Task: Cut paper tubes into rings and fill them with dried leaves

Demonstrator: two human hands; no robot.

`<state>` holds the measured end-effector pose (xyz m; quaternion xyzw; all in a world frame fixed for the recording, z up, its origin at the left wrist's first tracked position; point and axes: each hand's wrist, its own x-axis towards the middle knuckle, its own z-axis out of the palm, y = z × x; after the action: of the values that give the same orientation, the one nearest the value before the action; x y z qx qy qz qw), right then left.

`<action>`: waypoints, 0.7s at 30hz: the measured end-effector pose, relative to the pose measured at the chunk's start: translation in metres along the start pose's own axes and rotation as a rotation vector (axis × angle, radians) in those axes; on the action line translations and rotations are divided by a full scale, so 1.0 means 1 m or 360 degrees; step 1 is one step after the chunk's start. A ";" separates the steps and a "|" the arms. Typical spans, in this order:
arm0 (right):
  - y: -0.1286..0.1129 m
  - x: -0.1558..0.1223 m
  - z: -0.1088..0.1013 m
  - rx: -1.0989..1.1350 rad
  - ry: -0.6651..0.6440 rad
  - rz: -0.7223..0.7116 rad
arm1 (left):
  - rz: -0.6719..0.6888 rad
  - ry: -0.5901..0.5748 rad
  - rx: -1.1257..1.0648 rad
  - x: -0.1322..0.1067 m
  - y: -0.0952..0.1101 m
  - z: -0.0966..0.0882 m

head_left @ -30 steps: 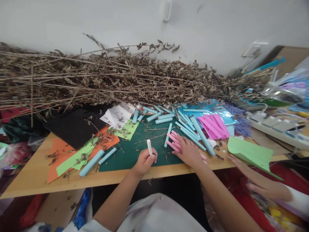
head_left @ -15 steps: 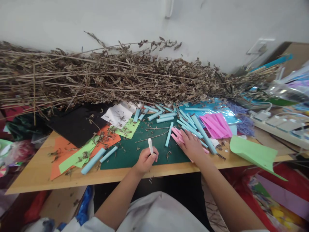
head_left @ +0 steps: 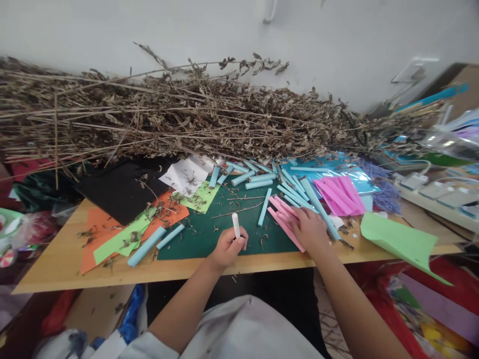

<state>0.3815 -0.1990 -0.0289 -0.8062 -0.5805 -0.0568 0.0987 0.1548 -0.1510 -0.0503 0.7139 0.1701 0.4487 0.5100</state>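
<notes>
Just left of the green mat [head_left: 209,232], two blue paper rolls [head_left: 145,246] lay on the bare tabletop. At the mat's near edge the left hand [head_left: 226,248] was closed around one white stick [head_left: 235,225], held upright, which looked stiff and light. One more blue roll lay alone on the mat, and a dozen or more crowded its far right corner, overlapping too much for an exact count. On the mat's right edge the right hand [head_left: 310,230] lay flat and open, palm down, on the pink paper rolls [head_left: 283,219]. About four showed, the rest hidden beneath it. These seemed light, hollow, easily crushed and apt to roll, best pinched gently at mid-length. Right of the mat lay one pale green sheet [head_left: 400,240].
</notes>
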 end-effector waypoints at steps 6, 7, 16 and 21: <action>-0.003 0.004 -0.006 -0.0009 -0.0245 -0.0095 | -0.0004 0.0001 -0.0004 0.000 -0.001 0.000; -0.004 0.005 -0.007 -0.0004 -0.0275 -0.0126 | -0.0001 0.0006 -0.0007 0.000 -0.001 0.001; -0.004 0.012 -0.013 0.0038 -0.0282 -0.0191 | 0.0024 0.0017 0.0000 -0.001 -0.003 0.001; -0.011 0.019 -0.016 0.0149 -0.0144 -0.0175 | 0.0017 0.0005 0.0017 0.000 -0.002 0.000</action>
<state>0.3773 -0.1819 -0.0085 -0.7694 -0.6298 0.0015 0.1067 0.1552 -0.1502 -0.0524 0.7168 0.1695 0.4516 0.5035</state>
